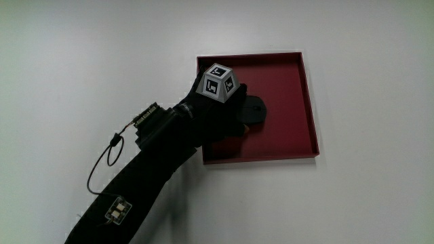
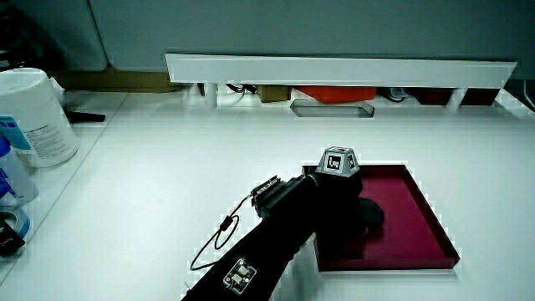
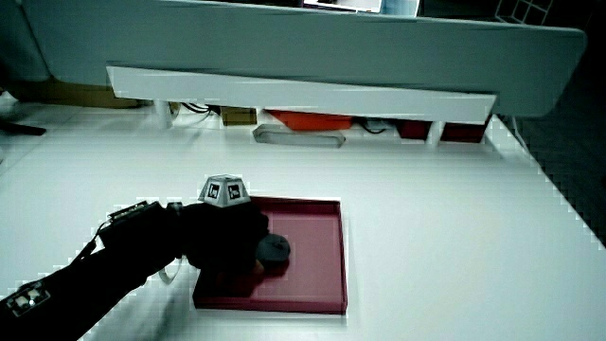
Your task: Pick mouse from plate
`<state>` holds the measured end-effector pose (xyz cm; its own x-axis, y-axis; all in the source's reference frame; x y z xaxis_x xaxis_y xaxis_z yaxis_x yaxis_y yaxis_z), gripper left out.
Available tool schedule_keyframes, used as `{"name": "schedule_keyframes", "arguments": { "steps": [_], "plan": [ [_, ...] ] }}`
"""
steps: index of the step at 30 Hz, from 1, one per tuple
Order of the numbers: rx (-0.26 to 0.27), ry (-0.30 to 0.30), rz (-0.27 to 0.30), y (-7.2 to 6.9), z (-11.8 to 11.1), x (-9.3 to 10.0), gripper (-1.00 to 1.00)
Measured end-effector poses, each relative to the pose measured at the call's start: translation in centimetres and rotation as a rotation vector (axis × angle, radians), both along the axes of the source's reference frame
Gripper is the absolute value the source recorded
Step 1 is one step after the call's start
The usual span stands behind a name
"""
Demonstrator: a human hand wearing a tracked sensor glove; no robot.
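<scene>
A dark red square plate [image 1: 291, 95] with a raised rim lies on the white table. A black mouse [image 1: 256, 110] rests in it, near the plate's middle; in both side views it shows as a dark rounded shape [image 2: 370, 213] [image 3: 276, 249]. The hand [image 1: 230, 112] reaches over the plate's rim and is closed around the side of the mouse, which still sits low on the plate. The patterned cube [image 1: 217, 81] on the hand's back faces up. The forearm [image 1: 152, 169] runs from the plate toward the person and hides one corner of the plate.
A low white partition [image 2: 343, 71] [image 3: 303, 90] stands at the table's edge farthest from the person, with small items under it. A white wipes tub [image 2: 33, 117] stands near another table edge. A thin cable loop [image 1: 102, 159] hangs off the forearm.
</scene>
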<state>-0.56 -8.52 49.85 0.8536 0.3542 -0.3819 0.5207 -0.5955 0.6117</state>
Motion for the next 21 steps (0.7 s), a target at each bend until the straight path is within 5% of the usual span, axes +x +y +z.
{"name": "schedule_keyframes", "arguments": {
  "steps": [7,21],
  "plan": [
    [0.026,0.047,0.012,-0.3,-2.7,-0.6,1.00],
    [0.120,0.136,-0.059,-1.2,-8.1,-6.1,1.00]
  ]
}}
